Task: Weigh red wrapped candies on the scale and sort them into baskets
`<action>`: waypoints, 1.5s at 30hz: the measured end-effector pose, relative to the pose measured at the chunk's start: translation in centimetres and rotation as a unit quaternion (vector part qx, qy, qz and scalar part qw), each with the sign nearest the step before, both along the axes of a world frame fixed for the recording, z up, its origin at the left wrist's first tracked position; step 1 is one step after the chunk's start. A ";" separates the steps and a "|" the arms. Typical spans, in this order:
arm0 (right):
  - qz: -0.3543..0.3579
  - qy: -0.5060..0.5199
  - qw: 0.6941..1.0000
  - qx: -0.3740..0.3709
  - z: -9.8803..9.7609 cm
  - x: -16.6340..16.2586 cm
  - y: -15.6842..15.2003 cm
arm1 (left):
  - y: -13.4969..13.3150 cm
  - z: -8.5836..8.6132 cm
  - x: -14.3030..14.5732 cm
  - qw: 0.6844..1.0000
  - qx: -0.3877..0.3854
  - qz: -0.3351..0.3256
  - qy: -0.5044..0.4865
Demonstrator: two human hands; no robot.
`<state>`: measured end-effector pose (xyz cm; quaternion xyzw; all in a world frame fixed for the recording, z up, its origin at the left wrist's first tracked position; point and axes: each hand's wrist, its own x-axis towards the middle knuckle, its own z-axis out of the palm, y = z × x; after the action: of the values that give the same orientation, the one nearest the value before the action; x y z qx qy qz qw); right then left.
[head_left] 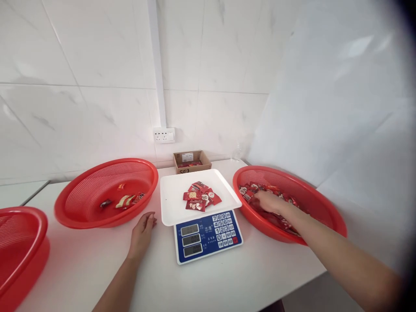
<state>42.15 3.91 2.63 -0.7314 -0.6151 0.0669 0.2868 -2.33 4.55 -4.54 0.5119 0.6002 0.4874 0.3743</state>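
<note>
On the desk [227, 281] nearest me, left hand [142, 234] rests flat, fingers loosely together, while right hand [269, 202] digs into red sachets [260, 189] in the far basket [325, 203], finger state hidden; sachets likely light, crinkly, slippery, best pinched at edges.

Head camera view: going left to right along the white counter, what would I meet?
Red plastic basket cut off at the edge → round red mesh basket with a few packets → left hand → white-trayed blue scale → right hand in the red packet-filled basket.
</note>
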 end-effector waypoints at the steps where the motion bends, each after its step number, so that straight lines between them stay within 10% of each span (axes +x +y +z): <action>1: 0.010 -0.011 1.000 -0.015 0.6 0.1 0.1 | 0.0 -0.1 0.0 1.000 0.002 -0.001 -0.002; 9: 0.070 -0.036 0.995 0.066 5.1 -5.7 1.1 | 0.2 -0.6 -0.1 1.000 0.001 -0.014 -0.013; 18: 0.199 -0.013 0.980 0.007 2.9 -13.4 3.8 | -0.1 -0.2 0.0 1.000 0.018 -0.012 -0.016; 45: 0.167 -0.022 0.985 -0.032 1.2 -13.9 4.9 | 0.2 -0.8 -0.2 1.000 0.010 -0.019 -0.023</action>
<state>28.29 8.82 3.84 -0.6282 -0.7324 0.1174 0.2348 -2.58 4.77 -5.32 0.5158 0.5769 0.4974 0.3920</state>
